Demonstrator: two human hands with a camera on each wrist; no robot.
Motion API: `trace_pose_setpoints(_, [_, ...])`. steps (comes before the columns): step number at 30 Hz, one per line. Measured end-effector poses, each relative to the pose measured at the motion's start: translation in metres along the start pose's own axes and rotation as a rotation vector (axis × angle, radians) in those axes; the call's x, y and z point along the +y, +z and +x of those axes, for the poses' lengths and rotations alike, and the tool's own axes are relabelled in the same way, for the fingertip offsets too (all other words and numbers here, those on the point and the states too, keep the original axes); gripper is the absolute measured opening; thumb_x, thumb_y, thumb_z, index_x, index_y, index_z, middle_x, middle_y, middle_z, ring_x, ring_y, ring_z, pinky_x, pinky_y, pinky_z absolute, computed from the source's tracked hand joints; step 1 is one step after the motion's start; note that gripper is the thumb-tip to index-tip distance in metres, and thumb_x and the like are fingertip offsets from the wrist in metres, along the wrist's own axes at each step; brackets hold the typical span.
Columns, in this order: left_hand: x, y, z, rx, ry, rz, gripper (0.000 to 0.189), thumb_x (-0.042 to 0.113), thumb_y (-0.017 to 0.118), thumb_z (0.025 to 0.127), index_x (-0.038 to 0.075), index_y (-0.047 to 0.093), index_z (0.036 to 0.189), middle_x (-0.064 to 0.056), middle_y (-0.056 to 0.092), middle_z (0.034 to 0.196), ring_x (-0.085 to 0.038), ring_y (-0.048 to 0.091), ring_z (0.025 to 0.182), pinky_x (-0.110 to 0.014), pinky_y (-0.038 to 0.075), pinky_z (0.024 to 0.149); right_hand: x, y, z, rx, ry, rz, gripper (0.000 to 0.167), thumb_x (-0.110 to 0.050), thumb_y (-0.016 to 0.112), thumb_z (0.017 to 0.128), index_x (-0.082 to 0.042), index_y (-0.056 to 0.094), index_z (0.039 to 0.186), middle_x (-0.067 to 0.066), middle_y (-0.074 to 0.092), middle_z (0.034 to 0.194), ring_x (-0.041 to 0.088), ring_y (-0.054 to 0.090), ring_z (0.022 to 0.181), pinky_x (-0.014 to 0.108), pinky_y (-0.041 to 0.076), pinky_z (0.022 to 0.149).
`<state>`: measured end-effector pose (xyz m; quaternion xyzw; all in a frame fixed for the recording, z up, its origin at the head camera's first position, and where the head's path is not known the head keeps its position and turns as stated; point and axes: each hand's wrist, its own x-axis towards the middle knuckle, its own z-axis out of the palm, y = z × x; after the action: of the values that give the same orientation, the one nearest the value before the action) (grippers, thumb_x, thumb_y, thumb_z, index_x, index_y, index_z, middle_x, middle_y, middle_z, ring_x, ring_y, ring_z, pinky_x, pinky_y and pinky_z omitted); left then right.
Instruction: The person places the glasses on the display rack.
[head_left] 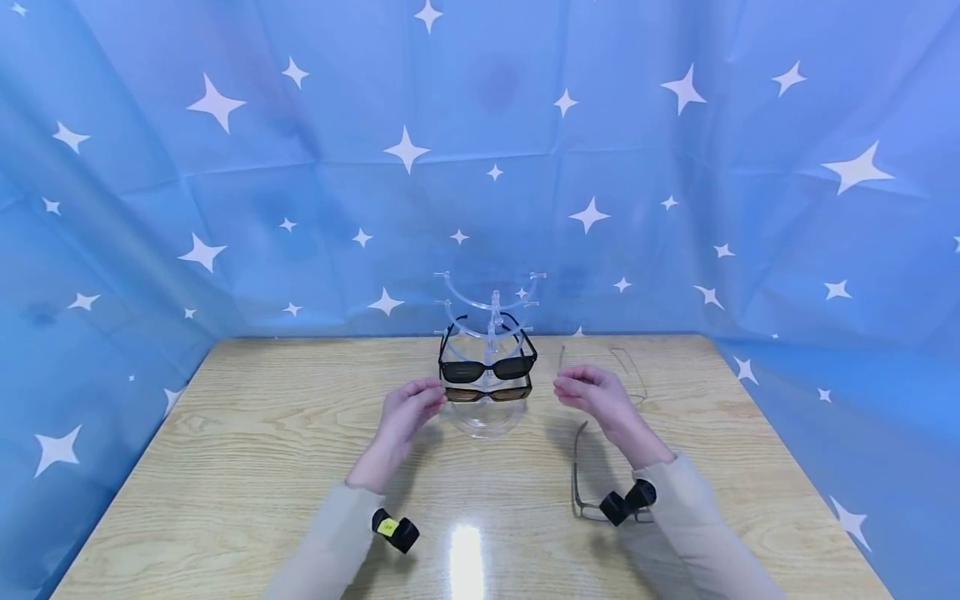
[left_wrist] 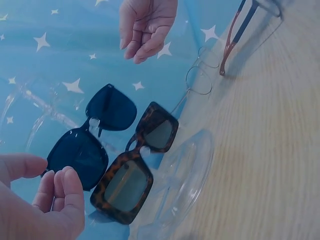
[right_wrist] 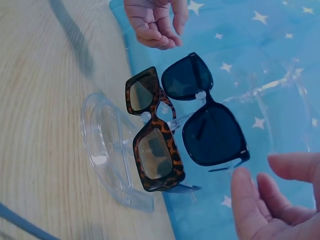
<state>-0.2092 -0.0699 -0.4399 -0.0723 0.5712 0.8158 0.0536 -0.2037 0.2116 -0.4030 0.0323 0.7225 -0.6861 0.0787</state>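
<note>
Pale sleeves (head_left: 322, 537) come nearest the camera, each with a small black wrist camera (head_left: 395, 531) strapped on. Between the two arms, black sunglasses (head_left: 463, 372) sit on a clear stand (head_left: 494, 321), lenses facing the person and temples running back; tortoiseshell sunglasses (right_wrist: 154, 150) sit one tier lower, just above the rounded base.

Both pairs look light and stiff, probably smooth plastic that could slip, with lenses that would smudge and hinges that would not like twisting. The outer corners of the front, by the hinges, seem the best place for a pinch, one side each, keeping fingertips off the lenses. The stand looks light too, so a sideways knock might shift it.

The left hand (head_left: 411, 404) is beside the lower pair's outer end, fingers loosely bent and grasping nothing. The right hand (head_left: 596, 398) is relaxed as well, holding nothing, a little apart from the stand on its right.

Room is tighter on the right: thin wire glasses (left_wrist: 199, 80) lie on the tabletop (head_left: 262, 467) beyond that hand, and grey-framed glasses (head_left: 577, 496) lie partly under the right forearm. Left of the stand, bare wood stretches to the side edge. Behind the stand, the back edge is close, with a starry blue curtain (head_left: 330, 208) just past it.
</note>
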Motion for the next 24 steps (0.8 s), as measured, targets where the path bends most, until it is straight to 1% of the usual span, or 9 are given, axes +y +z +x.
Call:
trace_pose_setpoints(2, [-0.003,0.002,-0.003,-0.017,-0.003,0.008,0.025,-0.009,0.056,0.084,-0.017,0.054,0.107,-0.006,0.064,0.082,-0.01,0.061,0.071,-0.02,0.054,0.071,0.0,-0.002,-0.005,-0.003,-0.001,-0.002,0.031,-0.006,0.057,0.093,0.013,0.049,0.117,0.004,0.06,0.093,0.011,0.062,0.084,0.023,0.053,0.08])
trace_pose_setpoints(6, [-0.007,0.007,-0.007,-0.06,-0.007,0.029,0.025,-0.009,0.056,0.084,-0.018,0.054,0.107,-0.004,0.063,0.08,-0.011,0.061,0.073,-0.023,0.054,0.074,0.001,-0.006,-0.014,-0.006,-0.012,0.0,0.035,-0.007,0.057,0.092,0.016,0.047,0.117,0.004,0.062,0.093,0.011,0.063,0.085,0.023,0.053,0.08])
trace_pose_setpoints(8, [-0.009,0.01,-0.01,-0.071,-0.006,0.037,0.025,-0.009,0.057,0.084,-0.018,0.054,0.107,-0.003,0.062,0.079,-0.01,0.061,0.072,-0.023,0.054,0.074,0.003,-0.009,-0.018,-0.006,-0.019,-0.002,0.036,-0.007,0.058,0.092,0.016,0.047,0.117,0.003,0.062,0.092,0.011,0.063,0.085,0.023,0.053,0.08])
trace_pose_setpoints(11, [-0.013,0.015,-0.013,-0.091,0.002,0.062,0.025,-0.008,0.057,0.084,-0.019,0.054,0.106,-0.002,0.063,0.078,-0.009,0.061,0.07,-0.023,0.054,0.073,0.006,-0.014,-0.024,-0.001,-0.027,-0.001,0.032,-0.007,0.059,0.091,0.015,0.05,0.112,0.004,0.063,0.092,0.011,0.063,0.084,0.024,0.054,0.08])
trace_pose_setpoints(14, [-0.017,0.021,-0.017,-0.109,-0.007,0.095,0.024,-0.007,0.058,0.083,-0.018,0.056,0.104,-0.003,0.063,0.078,-0.01,0.061,0.069,-0.024,0.054,0.072,0.009,-0.019,-0.03,0.0,-0.029,0.006,0.03,-0.007,0.06,0.091,0.014,0.051,0.111,0.003,0.063,0.092,0.012,0.063,0.085,0.025,0.054,0.08])
trace_pose_setpoints(19, [-0.032,0.031,-0.022,-0.159,-0.036,0.112,0.022,-0.006,0.06,0.083,-0.015,0.058,0.102,-0.002,0.061,0.078,-0.009,0.06,0.069,-0.021,0.053,0.069,0.017,-0.029,-0.04,-0.012,-0.031,0.006,0.028,-0.006,0.058,0.092,0.013,0.051,0.111,0.003,0.062,0.093,0.013,0.064,0.086,0.024,0.054,0.08])
trace_pose_setpoints(22, [-0.041,0.037,-0.024,-0.196,-0.048,0.117,0.023,-0.005,0.06,0.082,-0.016,0.058,0.102,0.0,0.06,0.077,-0.007,0.059,0.067,-0.019,0.053,0.069,0.02,-0.034,-0.045,-0.001,-0.029,0.019,0.026,-0.004,0.058,0.092,0.013,0.052,0.11,0.003,0.062,0.093,0.012,0.064,0.086,0.024,0.054,0.08])
trace_pose_setpoints(24, [-0.044,0.041,-0.027,-0.221,-0.045,0.122,0.025,-0.005,0.061,0.082,-0.018,0.057,0.103,0.0,0.059,0.076,-0.007,0.059,0.068,-0.02,0.053,0.069,0.021,-0.038,-0.049,0.012,-0.027,0.028,0.025,-0.004,0.057,0.092,0.012,0.052,0.11,0.002,0.062,0.093,0.012,0.064,0.086,0.023,0.054,0.08])
